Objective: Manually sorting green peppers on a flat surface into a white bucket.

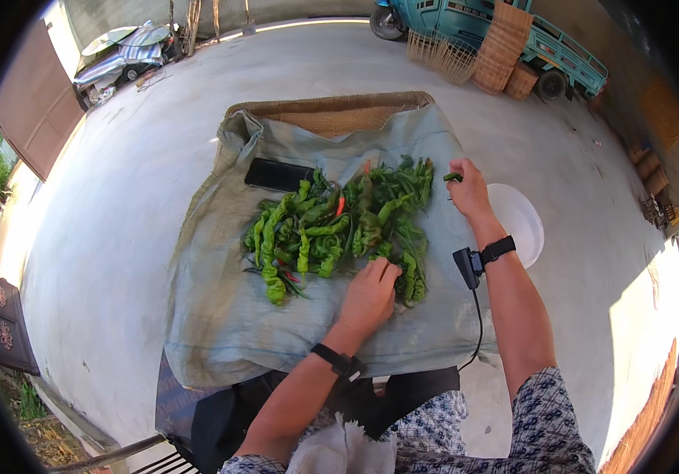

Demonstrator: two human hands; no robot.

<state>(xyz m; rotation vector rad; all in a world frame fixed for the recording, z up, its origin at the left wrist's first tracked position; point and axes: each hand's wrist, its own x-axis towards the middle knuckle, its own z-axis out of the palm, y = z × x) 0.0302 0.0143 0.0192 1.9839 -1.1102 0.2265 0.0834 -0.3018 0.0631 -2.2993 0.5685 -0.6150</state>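
Green chili peppers (304,231), wrinkled and long, lie heaped on a pale woven plastic sack (215,296) in front of me. A red pepper (340,206) shows among them. My left hand (370,294) rests at the near edge of the right-hand peppers, fingertips bent down onto them; what lies under the fingers is hidden. Off the heap to the right, my right hand (469,186) pinches a small piece of green pepper (452,177) between thumb and fingers. Just past that wrist is a white plastic basin (520,222), partly covered by my forearm.
A black smartphone (279,174) lies on the sack behind the peppers. The sack drapes over a woven basket (327,118). From a device (468,268) on my right wrist hangs a cable. Farther off are a teal cargo tricycle (565,53), wicker baskets (502,50) and a covered cart (126,56).
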